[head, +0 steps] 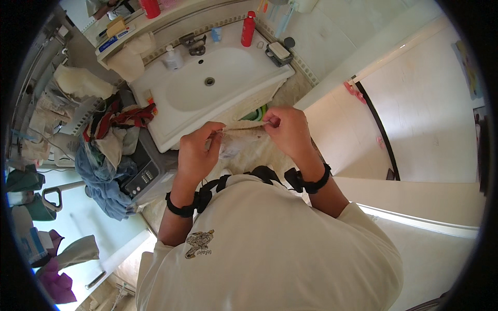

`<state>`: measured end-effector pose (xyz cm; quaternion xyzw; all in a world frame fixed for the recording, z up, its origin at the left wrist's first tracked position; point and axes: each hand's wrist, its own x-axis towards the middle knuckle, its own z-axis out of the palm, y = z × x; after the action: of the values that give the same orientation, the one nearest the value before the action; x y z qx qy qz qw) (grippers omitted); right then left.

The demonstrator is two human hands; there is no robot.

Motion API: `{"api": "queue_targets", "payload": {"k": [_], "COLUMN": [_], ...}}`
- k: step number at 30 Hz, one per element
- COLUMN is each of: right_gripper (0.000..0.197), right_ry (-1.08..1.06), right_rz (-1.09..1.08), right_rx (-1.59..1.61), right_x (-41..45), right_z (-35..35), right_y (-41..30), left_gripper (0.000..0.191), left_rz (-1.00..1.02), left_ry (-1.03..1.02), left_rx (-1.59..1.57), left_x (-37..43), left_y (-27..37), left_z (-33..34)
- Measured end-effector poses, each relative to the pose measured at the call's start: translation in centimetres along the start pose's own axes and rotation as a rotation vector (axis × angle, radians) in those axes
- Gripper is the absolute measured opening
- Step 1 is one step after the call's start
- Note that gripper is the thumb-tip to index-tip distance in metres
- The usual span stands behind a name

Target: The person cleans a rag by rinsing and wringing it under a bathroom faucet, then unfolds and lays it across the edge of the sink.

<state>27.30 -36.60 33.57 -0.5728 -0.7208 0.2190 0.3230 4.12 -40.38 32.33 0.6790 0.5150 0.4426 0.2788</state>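
My left hand [198, 147] and my right hand [287, 130] pinch the two ends of a pale cloth [244, 125], stretched between them in front of my chest. Below its edge hangs a thin, whitish, partly see-through part [235, 144]; I cannot tell whether it belongs to the cloth. Just beyond the hands stands a white washbasin [183, 122] with a dark tap [194, 44] at its back and an uncovered drain [209, 81]. Both wrists wear black straps.
Left of the basin, clothes [105, 167] lie heaped on a grey washing machine [149, 175]. A pump bottle [173, 58], a red bottle [248, 29] and a soap dish [279, 53] stand on the basin's rim. Green basins [255, 114] sit underneath. A white door [428, 116] is at right.
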Motion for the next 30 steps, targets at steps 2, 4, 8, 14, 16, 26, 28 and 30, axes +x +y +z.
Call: {"api": "queue_targets", "payload": {"k": [2,4,8,14,16,26,28,30], "right_gripper": [0.009,0.015,0.022,0.018,0.017,0.026,0.03,0.033], "right_ry": [-0.155,-0.206,-0.445,-0.639,-0.635,-0.382,-0.303,-0.216], "right_rz": [0.109,0.099,0.079,0.299,0.314,0.018,-0.043,-0.107], "right_rx": [-0.066,0.001,-0.233,0.33,0.353,0.43,0.349,0.265], "right_x": [0.5,0.9,1.9,3.2,3.9,3.2,2.9,3.0], "right_z": [-0.9,-0.2,-0.3,-0.9,-1.4,-0.8,-0.4,0.2], "right_y": [-0.9,1.5,1.9,-1.8,-2.4,-1.1,-0.6,0.0], "left_gripper": [0.016,0.015,0.015,0.012,0.012,0.013,0.017,0.022], "left_rz": [-0.053,-0.064,-0.092,-0.068,-0.072,0.015,0.129,0.251], "left_ry": [-0.028,-0.021,-0.057,0.128,0.155,0.349,0.286,0.218], "left_rx": [0.008,-0.016,-0.024,-0.332,-0.343,-0.553,-0.425,-0.298], "left_x": [-0.6,-1.1,-1.7,-1.8,-1.8,-0.2,-0.2,-0.7], "left_y": [-0.8,-1.6,-2.2,-4.5,-4.2,-1.5,-3.4,-4.3], "left_z": [0.2,0.4,0.3,0.2,0.2,1.4,0.8,-0.2]}}
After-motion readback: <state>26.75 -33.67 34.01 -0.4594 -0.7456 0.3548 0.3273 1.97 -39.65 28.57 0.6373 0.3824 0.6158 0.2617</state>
